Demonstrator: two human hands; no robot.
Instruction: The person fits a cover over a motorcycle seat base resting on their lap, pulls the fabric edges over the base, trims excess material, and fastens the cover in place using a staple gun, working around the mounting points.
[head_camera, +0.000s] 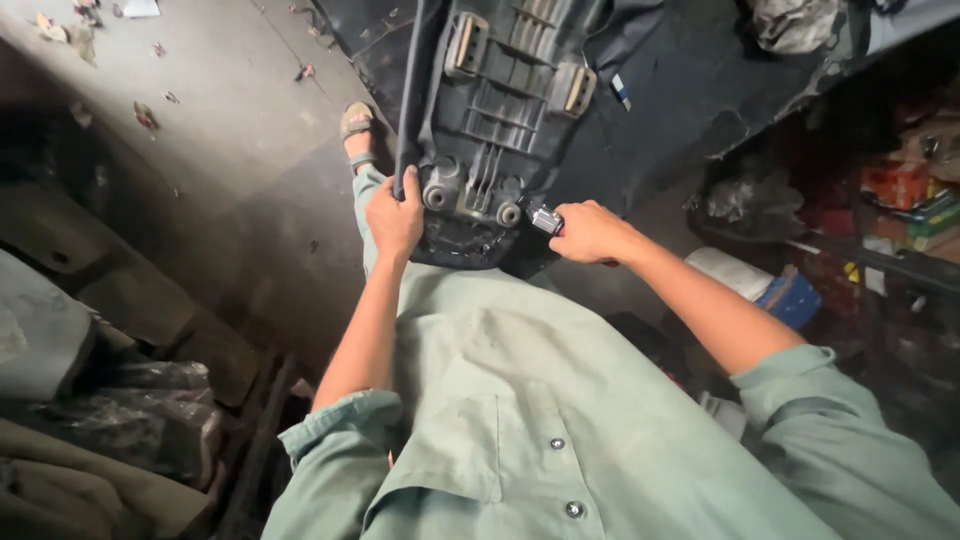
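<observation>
Blue box, littered concrete floor

Left hand on rod (seat base beside); right hand opposite.

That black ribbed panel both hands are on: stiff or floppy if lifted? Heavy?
The black panel looks like moulded plastic with ribs and bosses, so probably stiff. It is large and overhangs the left hand and right hand, so likely awkward rather than heavy. The dark rod gripped alongside may swing.

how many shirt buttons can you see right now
2. One button sits mid-chest on the green shirt; the other button is just below it, nearer the frame's bottom edge. Others may be hidden by folds.
</observation>
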